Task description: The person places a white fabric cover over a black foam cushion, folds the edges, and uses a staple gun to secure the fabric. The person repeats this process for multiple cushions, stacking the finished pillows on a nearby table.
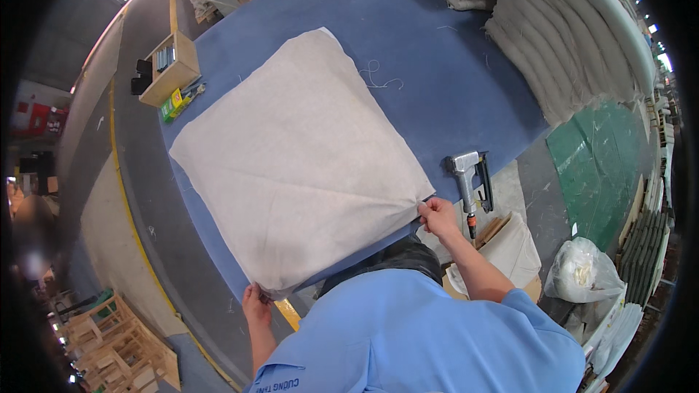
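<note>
We have a broad, squarish piece of white cloth spread over a blue, fabric-covered worktop. It lies at a slant, filling the near left part of the surface, with its lower edge close to our body. Our left hand is at the cloth's nearest corner, its grip pinching the material between thumb and fingers. Our right hand is at the right-hand corner, and its grip too is closed on the cloth, with creases running from the fingers into the white surface.

Just right of that hand, a silver-grey metal staple gun with a black magazine lies near the worktop's edge. Loose white threads curl on the blue beyond the cloth. At the far left edge we see an open, pale wooden box with grey strips inside, and a small yellow-and-green carton just beside it. Thick layered stacks of beige fabric stand at the far right. Past the right side lie a dark green sheet and a clear plastic bag.
</note>
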`<action>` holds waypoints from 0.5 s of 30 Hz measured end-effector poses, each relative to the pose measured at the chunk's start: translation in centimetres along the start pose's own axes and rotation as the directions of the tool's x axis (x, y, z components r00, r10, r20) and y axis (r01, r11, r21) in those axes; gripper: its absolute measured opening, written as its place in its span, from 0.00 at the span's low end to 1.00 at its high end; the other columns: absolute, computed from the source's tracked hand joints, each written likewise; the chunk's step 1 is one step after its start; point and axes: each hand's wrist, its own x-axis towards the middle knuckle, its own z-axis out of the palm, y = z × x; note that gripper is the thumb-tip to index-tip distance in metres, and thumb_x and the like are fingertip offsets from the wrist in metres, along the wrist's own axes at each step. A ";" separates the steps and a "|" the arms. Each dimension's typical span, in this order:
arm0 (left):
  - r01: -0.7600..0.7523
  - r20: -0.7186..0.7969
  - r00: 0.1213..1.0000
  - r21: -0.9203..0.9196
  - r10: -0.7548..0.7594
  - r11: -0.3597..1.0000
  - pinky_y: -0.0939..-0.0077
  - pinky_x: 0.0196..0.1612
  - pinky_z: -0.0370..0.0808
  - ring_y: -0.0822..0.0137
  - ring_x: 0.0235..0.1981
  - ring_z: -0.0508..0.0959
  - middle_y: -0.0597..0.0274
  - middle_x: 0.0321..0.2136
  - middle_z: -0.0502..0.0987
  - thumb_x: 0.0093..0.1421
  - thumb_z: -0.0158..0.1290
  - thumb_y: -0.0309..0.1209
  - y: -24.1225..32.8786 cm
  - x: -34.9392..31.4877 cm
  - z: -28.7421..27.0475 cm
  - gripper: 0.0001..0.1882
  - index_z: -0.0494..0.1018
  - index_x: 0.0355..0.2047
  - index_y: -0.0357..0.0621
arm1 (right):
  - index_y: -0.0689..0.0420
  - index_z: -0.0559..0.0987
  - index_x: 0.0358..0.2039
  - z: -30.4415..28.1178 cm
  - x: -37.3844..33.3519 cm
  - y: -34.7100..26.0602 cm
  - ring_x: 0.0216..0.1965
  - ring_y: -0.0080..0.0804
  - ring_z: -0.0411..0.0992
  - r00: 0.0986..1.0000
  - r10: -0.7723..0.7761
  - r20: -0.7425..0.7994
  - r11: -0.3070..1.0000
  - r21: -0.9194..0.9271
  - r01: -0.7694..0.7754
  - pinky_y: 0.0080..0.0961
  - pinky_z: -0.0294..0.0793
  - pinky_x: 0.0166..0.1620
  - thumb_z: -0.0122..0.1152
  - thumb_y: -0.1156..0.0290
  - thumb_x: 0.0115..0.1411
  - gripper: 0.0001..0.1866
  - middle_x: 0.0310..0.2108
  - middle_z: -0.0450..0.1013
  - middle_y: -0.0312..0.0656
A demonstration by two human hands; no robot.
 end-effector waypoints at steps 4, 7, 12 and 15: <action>-0.069 -0.099 0.992 0.092 0.078 0.993 0.63 0.43 0.79 0.66 0.38 0.81 0.66 0.39 0.82 0.74 0.55 0.40 -0.2 0.1 1.0 0.11 0.75 0.46 0.48 | 0.60 0.81 0.27 0.5 0.7 0.5 0.23 0.31 0.78 0.981 -0.174 -0.091 0.944 -0.298 0.139 0.35 0.76 0.31 0.67 0.67 0.63 0.11 0.22 0.78 0.40; -0.028 -0.052 0.998 -0.059 0.025 0.998 0.61 0.48 0.79 0.63 0.45 0.82 0.62 0.44 0.83 0.75 0.52 0.43 0.3 0.1 0.6 0.16 0.75 0.51 0.46 | 0.60 0.81 0.34 -0.5 0.9 -0.5 0.28 0.27 0.78 0.930 -0.337 -0.145 0.883 -0.390 0.259 0.29 0.78 0.34 0.66 0.69 0.64 0.07 0.27 0.80 0.39; -0.031 0.076 0.996 -0.150 0.043 0.988 0.57 0.57 0.78 0.59 0.55 0.80 0.54 0.55 0.80 0.76 0.49 0.45 1.3 0.2 1.8 0.25 0.72 0.62 0.38 | 0.57 0.81 0.54 -0.3 3.7 -6.1 0.43 0.37 0.81 0.820 -0.517 -0.246 0.854 -0.213 0.475 0.34 0.78 0.49 0.64 0.58 0.67 0.21 0.40 0.82 0.48; -0.036 0.126 0.991 -0.138 0.053 0.990 0.57 0.57 0.79 0.57 0.55 0.81 0.52 0.58 0.79 0.75 0.50 0.44 1.1 1.2 3.7 0.26 0.70 0.63 0.36 | 0.58 0.83 0.53 1.3 6.2 -9.0 0.46 0.39 0.80 0.915 -0.393 -0.088 0.903 -0.223 0.366 0.34 0.77 0.51 0.62 0.52 0.68 0.24 0.41 0.83 0.49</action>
